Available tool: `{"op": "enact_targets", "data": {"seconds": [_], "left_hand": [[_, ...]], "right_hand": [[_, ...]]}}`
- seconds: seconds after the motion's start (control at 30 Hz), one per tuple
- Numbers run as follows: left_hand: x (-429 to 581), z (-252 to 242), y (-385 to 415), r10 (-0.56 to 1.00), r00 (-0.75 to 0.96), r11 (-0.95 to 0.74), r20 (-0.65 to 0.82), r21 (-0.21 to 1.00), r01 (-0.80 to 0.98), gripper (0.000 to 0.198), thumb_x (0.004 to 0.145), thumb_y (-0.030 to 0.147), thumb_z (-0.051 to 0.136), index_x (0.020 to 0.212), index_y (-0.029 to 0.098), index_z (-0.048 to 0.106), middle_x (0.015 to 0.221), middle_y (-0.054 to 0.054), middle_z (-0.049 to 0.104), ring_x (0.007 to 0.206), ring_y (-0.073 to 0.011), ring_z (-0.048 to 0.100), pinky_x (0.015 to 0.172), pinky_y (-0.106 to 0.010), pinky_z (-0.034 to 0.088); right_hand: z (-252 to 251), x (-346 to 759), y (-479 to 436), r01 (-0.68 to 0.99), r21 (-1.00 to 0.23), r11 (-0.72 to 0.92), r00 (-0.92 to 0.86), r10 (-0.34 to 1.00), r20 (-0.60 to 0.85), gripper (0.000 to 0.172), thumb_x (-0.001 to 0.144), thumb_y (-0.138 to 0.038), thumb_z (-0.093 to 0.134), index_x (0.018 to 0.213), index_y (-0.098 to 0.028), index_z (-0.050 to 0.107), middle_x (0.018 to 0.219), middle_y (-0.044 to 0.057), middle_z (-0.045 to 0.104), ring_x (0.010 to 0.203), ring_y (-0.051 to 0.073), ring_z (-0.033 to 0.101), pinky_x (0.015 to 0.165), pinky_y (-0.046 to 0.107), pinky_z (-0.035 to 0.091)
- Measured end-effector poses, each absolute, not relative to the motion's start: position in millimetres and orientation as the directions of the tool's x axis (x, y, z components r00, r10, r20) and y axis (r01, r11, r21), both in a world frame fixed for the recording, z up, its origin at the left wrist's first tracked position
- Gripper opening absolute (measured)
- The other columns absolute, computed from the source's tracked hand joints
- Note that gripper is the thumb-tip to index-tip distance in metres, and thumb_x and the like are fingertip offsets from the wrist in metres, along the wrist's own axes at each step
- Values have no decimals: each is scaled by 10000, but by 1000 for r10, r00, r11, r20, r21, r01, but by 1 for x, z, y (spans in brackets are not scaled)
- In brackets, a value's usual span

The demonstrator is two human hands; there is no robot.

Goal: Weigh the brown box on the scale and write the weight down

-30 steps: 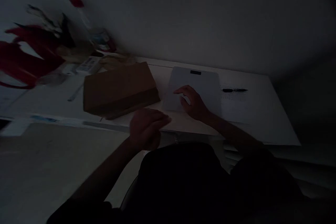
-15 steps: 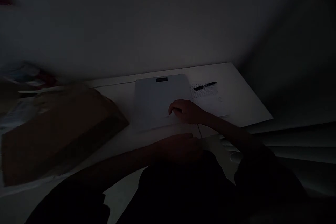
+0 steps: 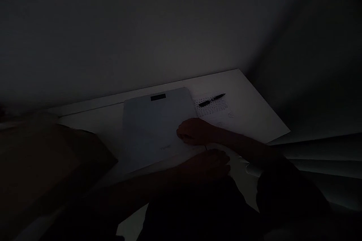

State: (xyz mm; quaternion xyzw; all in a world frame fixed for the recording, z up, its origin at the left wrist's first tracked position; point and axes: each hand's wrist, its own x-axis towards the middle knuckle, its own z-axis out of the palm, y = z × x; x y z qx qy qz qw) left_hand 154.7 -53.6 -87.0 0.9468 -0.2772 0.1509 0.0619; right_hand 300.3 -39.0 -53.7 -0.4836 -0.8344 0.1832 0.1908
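Head view, dim. Right hand (image 3: 195,131) curled on the near right edge of the scale (image 3: 157,128); clasp unclear. Left hand (image 3: 210,163) loosely closed, holding nothing seen, just nearer. Pen (image 3: 212,99) lies beyond the scale. Advice: grip both edges, keep it level.

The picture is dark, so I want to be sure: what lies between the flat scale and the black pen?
In the head view, only a printed sheet lies between the scale and the pen, which rests on it.
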Motion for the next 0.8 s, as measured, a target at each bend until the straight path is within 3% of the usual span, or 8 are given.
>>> {"op": "enact_targets", "data": {"seconds": [0.13,0.27,0.43,0.53,0.63,0.8], "left_hand": [[156,-99,-52,-445,846,-853,294,150,-500,304,1023,295,476,1219,159,664,1319,-132,614,1197,-246,583,961,-394,507],[155,-107,-51,-429,837,-836,340,203,-511,338,1045,319,449,1269,159,644,1402,-134,565,1261,-250,552,1017,-398,476],[152,-99,-49,-441,820,-827,365,189,-529,344,1038,313,480,1268,127,656,1394,-132,580,1249,-252,569,1020,-393,487],[150,-95,-47,-408,829,-824,383,236,-515,404,1049,381,457,1318,132,627,1427,-113,558,1295,-246,536,1060,-389,466],[150,-96,-47,-415,830,-820,372,243,-518,416,1037,407,478,1319,134,619,1432,-120,552,1317,-259,520,1075,-404,450],[153,-97,-46,-451,813,-827,369,169,-536,417,1047,381,464,1354,122,578,1407,-137,566,1354,-251,484,1132,-397,385]], "right_hand": [[-59,299,-42,750,-422,509,-494,856,154,176,961,-168,441,883,-130,594,844,51,625,745,156,481,696,302,332],[-50,303,-40,780,-359,512,-487,858,164,211,976,-159,419,927,-120,621,890,70,653,798,172,522,715,315,365],[-26,342,-43,904,-285,319,-214,914,343,351,1036,-168,332,1196,-101,637,1054,110,674,921,200,593,771,337,439],[-20,381,-51,985,-59,159,-129,926,354,375,1048,-171,326,1214,-75,649,1097,151,661,952,239,588,760,367,441],[-29,418,-63,990,139,33,-76,946,315,403,1032,-135,337,1351,-98,579,1191,167,620,963,245,564,722,351,418],[-48,443,-78,961,268,-60,-2,975,223,418,1044,-123,305,1379,-142,554,1213,155,598,1047,254,527,798,359,397]]}}
